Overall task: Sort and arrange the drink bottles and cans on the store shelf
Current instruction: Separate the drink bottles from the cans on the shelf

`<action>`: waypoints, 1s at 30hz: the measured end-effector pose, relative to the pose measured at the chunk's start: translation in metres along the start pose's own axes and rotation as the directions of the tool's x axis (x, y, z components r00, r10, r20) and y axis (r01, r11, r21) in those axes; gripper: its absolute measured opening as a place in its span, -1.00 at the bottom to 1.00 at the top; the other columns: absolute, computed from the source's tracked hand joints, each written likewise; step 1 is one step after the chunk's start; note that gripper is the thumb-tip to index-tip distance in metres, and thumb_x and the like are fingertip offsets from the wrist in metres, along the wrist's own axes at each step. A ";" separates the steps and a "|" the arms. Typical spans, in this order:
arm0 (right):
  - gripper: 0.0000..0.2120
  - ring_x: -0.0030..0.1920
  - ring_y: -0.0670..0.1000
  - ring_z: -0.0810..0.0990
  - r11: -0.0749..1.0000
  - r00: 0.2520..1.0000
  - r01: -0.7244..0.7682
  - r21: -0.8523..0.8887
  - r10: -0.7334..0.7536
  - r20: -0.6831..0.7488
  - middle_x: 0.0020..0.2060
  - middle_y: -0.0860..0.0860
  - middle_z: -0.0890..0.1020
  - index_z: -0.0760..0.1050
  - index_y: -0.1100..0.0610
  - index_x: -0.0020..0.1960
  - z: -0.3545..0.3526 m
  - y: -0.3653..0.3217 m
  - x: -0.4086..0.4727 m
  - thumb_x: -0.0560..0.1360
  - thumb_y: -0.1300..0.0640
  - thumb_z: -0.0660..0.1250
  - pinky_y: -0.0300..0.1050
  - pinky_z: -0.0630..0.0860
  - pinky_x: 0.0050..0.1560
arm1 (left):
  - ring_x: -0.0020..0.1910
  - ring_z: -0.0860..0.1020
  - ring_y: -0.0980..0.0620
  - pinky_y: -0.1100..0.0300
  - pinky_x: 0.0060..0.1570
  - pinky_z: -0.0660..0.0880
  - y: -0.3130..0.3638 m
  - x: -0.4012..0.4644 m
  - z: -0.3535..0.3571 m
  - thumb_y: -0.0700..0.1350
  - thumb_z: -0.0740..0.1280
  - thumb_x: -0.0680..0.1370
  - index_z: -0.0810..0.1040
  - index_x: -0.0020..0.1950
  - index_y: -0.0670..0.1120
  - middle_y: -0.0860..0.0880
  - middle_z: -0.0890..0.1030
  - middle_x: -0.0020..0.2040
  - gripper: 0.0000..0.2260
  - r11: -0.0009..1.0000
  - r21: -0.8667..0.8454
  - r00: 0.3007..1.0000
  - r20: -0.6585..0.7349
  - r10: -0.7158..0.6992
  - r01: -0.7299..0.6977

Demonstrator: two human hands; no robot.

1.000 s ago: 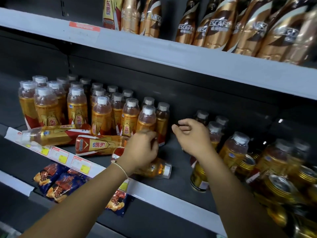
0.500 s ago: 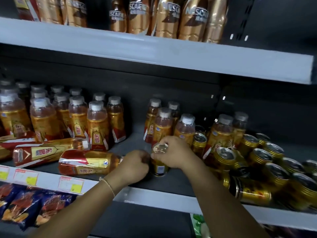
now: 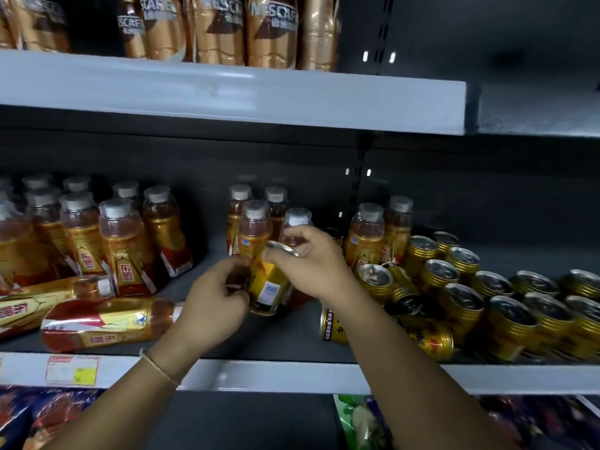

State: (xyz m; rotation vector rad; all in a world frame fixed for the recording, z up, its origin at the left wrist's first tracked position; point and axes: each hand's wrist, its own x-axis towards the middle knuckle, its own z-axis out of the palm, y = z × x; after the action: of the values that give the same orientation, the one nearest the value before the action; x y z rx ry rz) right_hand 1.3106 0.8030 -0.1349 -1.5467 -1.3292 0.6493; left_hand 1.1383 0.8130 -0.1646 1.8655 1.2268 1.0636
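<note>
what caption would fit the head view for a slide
Both hands, left hand and right hand, grip a gold can on the middle shelf between bottles and cans.

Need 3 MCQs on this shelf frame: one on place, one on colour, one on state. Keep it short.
1. Where is the group of gold cans on the middle shelf?
A. left end
B. right side
C. top shelf

2. What colour are the caps on the upright bottles?
A. white-grey
B. red
C. black

3. What is the state of the can in the right hand?
A. lying flat on the shelf
B. crushed
C. gripped at the top and tilted

Answers:
B, the cans cluster right of both hands.
A, every visible cap is pale.
C, the right hand's fingers pinch its rim, the left hand is at its side, and it leans.
</note>
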 end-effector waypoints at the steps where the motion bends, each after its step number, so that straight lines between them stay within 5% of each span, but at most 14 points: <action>1: -0.45 -0.16 -0.15 0.65 1.000 1.000 -0.012 0.029 0.012 -0.017 -0.15 -0.13 0.63 0.53 -0.19 0.05 -0.009 -0.001 0.000 0.10 -0.35 0.43 -0.18 0.59 -0.24 | 0.02 0.61 0.11 0.08 0.13 0.55 0.008 0.000 0.003 -0.20 0.21 0.26 0.57 0.17 -0.01 0.05 0.66 0.01 -0.51 1.000 -0.024 1.000 -0.003 0.019 -0.019; 6: -0.43 -0.19 -0.16 0.65 0.995 0.996 -0.045 0.085 0.052 -0.078 -0.19 -0.13 0.66 0.55 -0.17 0.17 -0.052 0.001 0.001 0.19 -0.31 0.45 -0.18 0.54 -0.20 | 0.09 0.60 -0.01 -0.03 0.15 0.55 0.036 0.004 0.029 -0.19 0.17 0.28 0.57 0.21 -0.01 -0.02 0.64 0.10 -0.49 0.993 -0.097 0.996 0.040 0.074 -0.070; 10: -0.38 -0.16 -0.14 0.68 0.994 0.991 -0.032 0.104 0.045 -0.125 -0.20 -0.12 0.69 0.53 -0.18 0.13 -0.078 0.012 0.006 0.10 -0.32 0.44 -0.10 0.62 -0.08 | 0.12 0.58 0.06 0.31 0.09 0.45 0.043 0.009 0.055 -0.25 0.24 0.40 0.58 0.25 -0.02 0.02 0.63 0.13 -0.56 0.986 0.015 0.986 0.029 0.165 -0.166; 15: -0.37 -0.06 -0.13 0.69 0.998 0.991 0.048 0.027 -0.044 -0.125 -0.05 -0.10 0.70 0.51 -0.15 0.21 -0.089 0.033 0.007 0.16 -0.24 0.49 0.00 0.66 0.04 | 0.21 0.52 0.09 0.33 0.21 0.41 0.039 0.018 0.082 -0.31 0.27 0.46 0.52 0.35 -0.09 0.02 0.59 0.24 -0.54 0.975 0.096 0.974 0.130 0.185 -0.198; 18: -0.45 0.01 -0.13 0.67 0.993 0.989 0.110 -0.030 -0.113 -0.093 0.01 -0.12 0.68 0.50 -0.12 0.21 -0.090 0.044 0.006 0.26 -0.13 0.53 0.00 0.64 0.10 | 0.05 0.48 0.21 0.65 -0.08 0.32 0.034 0.021 0.093 -0.31 0.27 0.47 0.53 0.32 -0.09 0.15 0.56 0.08 -0.58 0.977 0.107 0.974 0.151 0.169 -0.186; 23: -0.65 -0.05 -0.10 0.64 0.956 0.979 0.191 -0.223 -0.201 -0.024 -0.07 -0.11 0.66 0.57 -0.01 0.10 -0.084 0.054 0.004 0.35 0.02 0.54 0.02 0.62 0.02 | -0.07 0.55 0.22 0.59 -0.20 0.39 0.022 0.023 0.102 -0.29 0.25 0.46 0.57 0.16 -0.05 0.18 0.59 -0.07 -0.68 0.986 0.115 0.971 0.219 0.097 -0.124; 30: -0.56 -0.04 -0.05 0.62 0.838 0.978 0.198 -0.508 -0.204 0.046 -0.05 -0.12 0.66 0.56 -0.06 0.13 -0.078 0.062 0.005 0.32 -0.18 0.52 -0.05 0.58 0.01 | -0.15 0.53 0.20 0.49 -0.33 0.39 0.011 0.025 0.110 -0.26 0.25 0.48 0.55 -0.01 -0.01 0.06 0.61 -0.12 -0.80 0.988 0.144 0.963 0.268 0.022 -0.063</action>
State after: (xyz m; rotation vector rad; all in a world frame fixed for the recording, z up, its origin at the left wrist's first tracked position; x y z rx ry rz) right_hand 1.4062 0.7861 -0.1589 -1.7821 -1.7232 0.1506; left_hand 1.2457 0.8225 -0.1980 2.0806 1.1391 0.7278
